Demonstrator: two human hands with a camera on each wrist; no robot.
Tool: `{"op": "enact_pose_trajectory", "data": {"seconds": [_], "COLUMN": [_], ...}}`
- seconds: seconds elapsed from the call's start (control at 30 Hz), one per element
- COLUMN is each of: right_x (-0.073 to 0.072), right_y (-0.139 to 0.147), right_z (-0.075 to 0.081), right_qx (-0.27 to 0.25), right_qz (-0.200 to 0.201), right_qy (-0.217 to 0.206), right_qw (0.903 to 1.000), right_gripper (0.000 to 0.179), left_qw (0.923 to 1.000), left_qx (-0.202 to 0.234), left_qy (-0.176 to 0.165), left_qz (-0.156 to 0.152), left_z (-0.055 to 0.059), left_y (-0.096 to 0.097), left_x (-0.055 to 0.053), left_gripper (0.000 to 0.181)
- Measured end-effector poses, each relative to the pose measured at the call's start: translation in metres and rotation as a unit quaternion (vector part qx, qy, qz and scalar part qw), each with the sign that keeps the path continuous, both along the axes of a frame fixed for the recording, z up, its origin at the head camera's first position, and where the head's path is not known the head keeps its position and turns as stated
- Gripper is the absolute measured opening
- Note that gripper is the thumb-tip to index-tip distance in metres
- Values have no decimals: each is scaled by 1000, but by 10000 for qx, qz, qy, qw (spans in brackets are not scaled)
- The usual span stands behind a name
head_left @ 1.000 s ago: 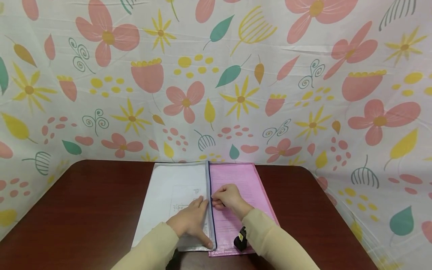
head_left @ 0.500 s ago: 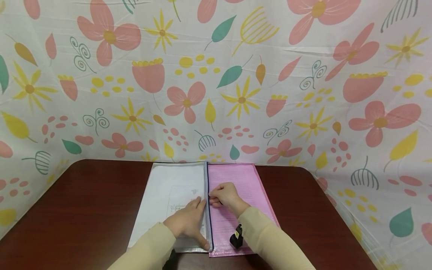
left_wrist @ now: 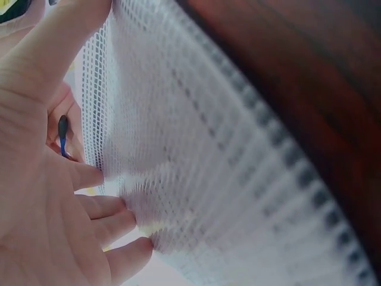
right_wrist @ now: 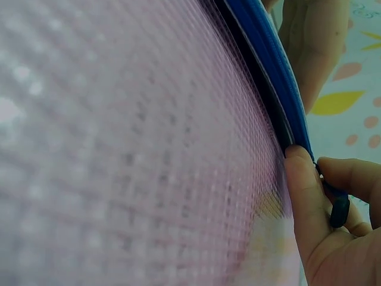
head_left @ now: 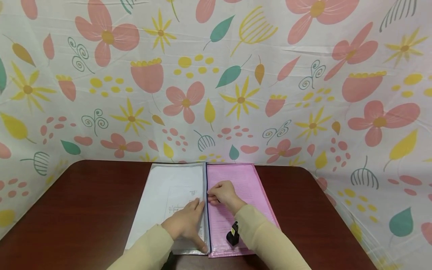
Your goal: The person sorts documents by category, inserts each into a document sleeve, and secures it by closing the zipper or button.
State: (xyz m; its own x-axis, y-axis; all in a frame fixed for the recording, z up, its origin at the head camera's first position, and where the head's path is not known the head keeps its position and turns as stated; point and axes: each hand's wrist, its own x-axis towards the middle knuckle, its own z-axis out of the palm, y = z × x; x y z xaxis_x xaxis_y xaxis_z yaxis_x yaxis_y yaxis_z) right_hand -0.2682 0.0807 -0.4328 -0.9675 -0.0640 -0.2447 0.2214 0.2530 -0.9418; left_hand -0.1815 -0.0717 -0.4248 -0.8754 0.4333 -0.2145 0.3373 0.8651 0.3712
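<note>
A white mesh zipper pouch (head_left: 168,176) with a printed sheet inside lies on the table, its dark blue zipper edge (right_wrist: 274,71) to the right. In the head view my left hand (head_left: 187,221) rests on the pouch, fingers and thumb spread beside the zipper; the left wrist view has its fingertips on the white mesh (left_wrist: 178,131). My right hand (head_left: 224,193) pinches at the zipper. A zipper pull (right_wrist: 339,211) with a dark tip hangs between its fingers in the right wrist view. Under that hand lies a pink mesh pouch (head_left: 239,174) with printed paper in it.
The dark brown table (head_left: 91,210) extends to both sides of the pouches. A floral curtain (head_left: 216,93) stands behind its back edge. The black wrist camera (head_left: 233,234) overlaps the pink pouch in the head view.
The white pouch and my left hand have shifted slightly left. My right hand has moved a little left and away from me, still pinching at the zipper.
</note>
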Motion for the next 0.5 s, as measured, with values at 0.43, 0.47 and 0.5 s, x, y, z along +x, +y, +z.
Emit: {"op": "enact_pose_trajectory", "data": {"seconds": [0.43,0.47,0.5], "right_x": [-8,-9,-10], "right_y": [-4,-4,-4], "right_z": [1,1,1], "right_qx": [-147,-141,-139], "right_qz": [-79,-93,-103], "right_qy": [-168,-173,-168], "right_qw": [9997,9997,9997], "right_gripper": [11,10,11], "left_qw": [9998,9998,9998], "left_qx": [-71,-92,-116], "left_qy": [138,147,151], "left_qz": [-108,-101,-95], "left_z": [-1,-1,-1], "left_y": [0,0,0], "left_x": [1,0,0], "left_gripper": [140,140,140]}}
